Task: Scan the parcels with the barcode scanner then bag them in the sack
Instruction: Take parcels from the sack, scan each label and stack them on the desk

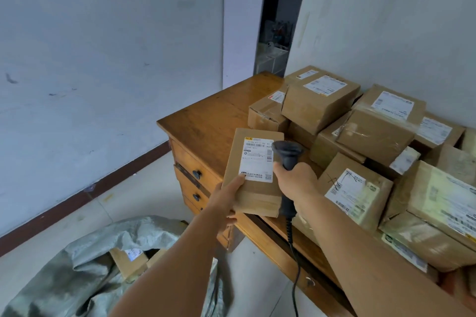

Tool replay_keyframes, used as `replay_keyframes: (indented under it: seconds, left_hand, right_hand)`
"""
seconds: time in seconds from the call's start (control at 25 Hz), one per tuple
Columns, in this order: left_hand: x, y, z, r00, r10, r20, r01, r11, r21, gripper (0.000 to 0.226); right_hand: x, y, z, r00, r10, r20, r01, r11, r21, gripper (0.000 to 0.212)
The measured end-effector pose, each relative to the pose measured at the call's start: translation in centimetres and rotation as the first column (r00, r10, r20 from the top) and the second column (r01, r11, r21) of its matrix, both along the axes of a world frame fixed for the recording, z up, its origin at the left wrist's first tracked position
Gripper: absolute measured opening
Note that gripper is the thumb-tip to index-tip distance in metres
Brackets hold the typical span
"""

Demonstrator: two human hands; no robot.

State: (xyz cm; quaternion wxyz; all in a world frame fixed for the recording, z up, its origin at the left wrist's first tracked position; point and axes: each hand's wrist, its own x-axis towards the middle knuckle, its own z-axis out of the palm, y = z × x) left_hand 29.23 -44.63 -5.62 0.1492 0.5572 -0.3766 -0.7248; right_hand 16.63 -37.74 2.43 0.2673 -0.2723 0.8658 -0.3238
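Nearest the camera were two bare arms reaching out over the floor. Low on the left lay the grey sack point(85, 265), open at the top, with a box point(130, 261) already inside it.

The left hand point(226, 201) held a flat parcel point(253, 172) by its near corner, thumb on top and fingers under. The parcel was up in the air above the front edge of the wooden desk point(206, 116), with its white label point(257, 159) facing up.

The right hand point(296, 180) was wrapped tight round the handle of the black scanner point(287, 156). The scanner's head sat just beside the label's right edge. Its cord hung down past the desk.

More boxes point(373, 136) were piled on the desk by the wall.

The scanner looked too close and off to the side, so the scan might miss the barcode. The parcel was held by only one corner, so it might tip and fall. The cord might catch on the desk edge.
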Motion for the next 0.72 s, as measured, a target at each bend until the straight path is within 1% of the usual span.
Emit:
replay_keyframes:
  seconds: [0.08, 0.16, 0.36, 0.44, 0.52, 0.56, 0.6, 0.64, 0.72]
  left_hand:
    - [1.5, -0.3, -0.1, 0.985, 0.15, -0.083, -0.151, 0.989, -0.004, 0.062]
    - [3.8, -0.4, -0.3, 0.941, 0.306, -0.147, -0.307, 0.952, 0.013, 0.056]
    - [12.2, 0.9, -2.6, 0.798, 0.595, -0.1, -0.599, 0.801, -0.009, 0.045]
    - [15.7, 1.9, -4.2, 0.743, 0.665, -0.069, -0.667, 0.745, -0.002, 0.047]
    - [19.0, 3.0, -6.7, 0.69, 0.723, -0.027, -0.723, 0.691, 0.004, 0.043]
    - [20.8, 3.5, -8.3, 0.664, 0.748, -0.002, -0.748, 0.664, 0.006, 0.046]
    - [22.3, 3.9, -10.0, 0.642, 0.767, 0.025, -0.767, 0.642, 0.003, 0.053]
    - [23.6, 4.4, -11.6, 0.617, 0.785, 0.053, -0.786, 0.618, -0.003, 0.066]
    - [26.0, 5.1, -16.4, 0.562, 0.81, 0.169, -0.821, 0.571, -0.009, 0.094]
  right_hand:
    - [0.9, -1.2, 0.0, 0.998, 0.063, 0.025, -0.06, 0.994, -0.096, 0.038]
    - [2.7, -2.7, -0.1, 0.985, 0.164, 0.047, -0.157, 0.98, -0.125, 0.041]
    - [10.3, -5.7, -3.3, 0.887, 0.433, 0.16, -0.418, 0.901, -0.118, 0.048]
    - [13.7, -6.3, -5.2, 0.837, 0.509, 0.202, -0.503, 0.86, -0.083, 0.049]
    - [17.0, -6.5, -7.5, 0.789, 0.563, 0.247, -0.57, 0.82, -0.048, 0.049]
    - [18.6, -6.6, -8.9, 0.766, 0.582, 0.273, -0.595, 0.803, -0.039, 0.048]
    - [20.0, -6.7, -10.3, 0.754, 0.592, 0.286, -0.611, 0.791, -0.027, 0.047]
    - [21.1, -6.7, -11.7, 0.747, 0.6, 0.289, -0.623, 0.782, -0.012, 0.048]
    - [23.1, -6.9, -14.9, 0.738, 0.614, 0.279, -0.643, 0.766, 0.013, 0.05]
